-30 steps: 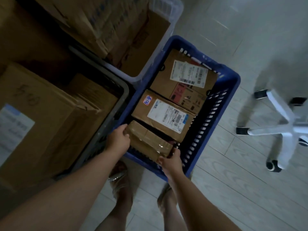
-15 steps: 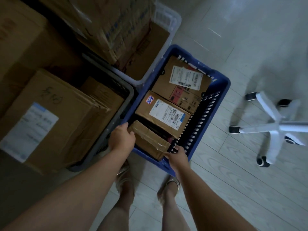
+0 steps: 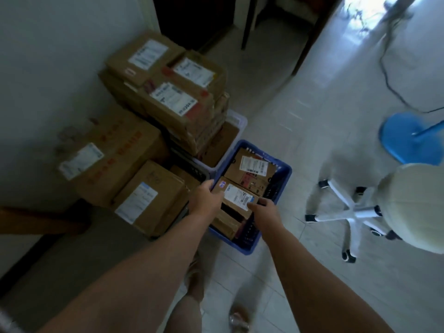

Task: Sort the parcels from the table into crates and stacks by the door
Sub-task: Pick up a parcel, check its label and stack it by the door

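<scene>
Head view
- Step in hand: judging by the hands, a labelled parcel (image 3: 236, 197) is being settled into, or shifted within, the blue crate (image 3: 287, 170) at the middle of the frame.
- Where the parcel is: in the middle of the blue crate, between a far parcel (image 3: 249, 169) above it in the frame and a lower-lying near parcel (image 3: 225, 223) below it.
- Left hand (image 3: 206, 200): fingers curled over the parcel's left end, by the crate's left rim.
- Right hand (image 3: 265, 210): fingertips touch the parcel's right end. Blur hides whether they hook under it, so I cannot tell if it grips.
- Which way it points: the white label faces up, and the top looks level or nearly so.
- Long axis: it runs from one hand to the other, upper left to lower right in the frame, across the crate's own length.
- Doing it well: keep both ends supported, the label up and the top level, and lower it flat so that it does not wedge against the far parcel or the slotted wall. Free the fingers last.
- Risk: the near parcel sits lower, so an uneven drop could tip this one toward it.
- Around it: a stack of boxes (image 3: 168, 92) at upper left and a white crate (image 3: 236, 121) just beyond the blue one.
</scene>
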Tool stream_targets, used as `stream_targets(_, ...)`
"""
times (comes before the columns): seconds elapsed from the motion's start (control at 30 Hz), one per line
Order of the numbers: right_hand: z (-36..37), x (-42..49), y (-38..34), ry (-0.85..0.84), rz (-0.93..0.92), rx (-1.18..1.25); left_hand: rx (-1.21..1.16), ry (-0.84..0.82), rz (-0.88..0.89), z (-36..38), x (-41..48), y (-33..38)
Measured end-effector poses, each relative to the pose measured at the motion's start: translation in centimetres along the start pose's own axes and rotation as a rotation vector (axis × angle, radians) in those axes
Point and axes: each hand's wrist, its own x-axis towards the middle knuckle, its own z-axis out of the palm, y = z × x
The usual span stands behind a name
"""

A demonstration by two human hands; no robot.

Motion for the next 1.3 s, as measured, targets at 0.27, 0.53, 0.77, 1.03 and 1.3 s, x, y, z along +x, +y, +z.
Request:
stream_targets(0.27, -4.1, -11.5, -3.6, -0.121, -0.230, 0.045, -0.201, 0.176, 0.150, -3.9, -13.1, 5.2)
stream_targets(0.53, -6.2, -23.7, -5.7, -0.248, -0.471, -0.128, -0.286, 0.419, 0.205, -7.7, -25.7, 4.6)
stream_targets(0.77, -2.1, -34.0, -4.9, -0.416, -0.670, -0.173, -0.359, 0.617, 0.266, -15.7, -33.7, 1.6)
stream_targets(1.03, 10.4, -48.9, 0.1, -0.583, -0.884, -0.306, -0.495, 0.913, 0.238, -28.3, -45.1, -10.4)
stream_targets(1.3, 25.3, -66.3, 13.4, -0.886, -0.922, -0.388, -0.516, 1.234, 0.126, -40.6, -60.3, -29.2)
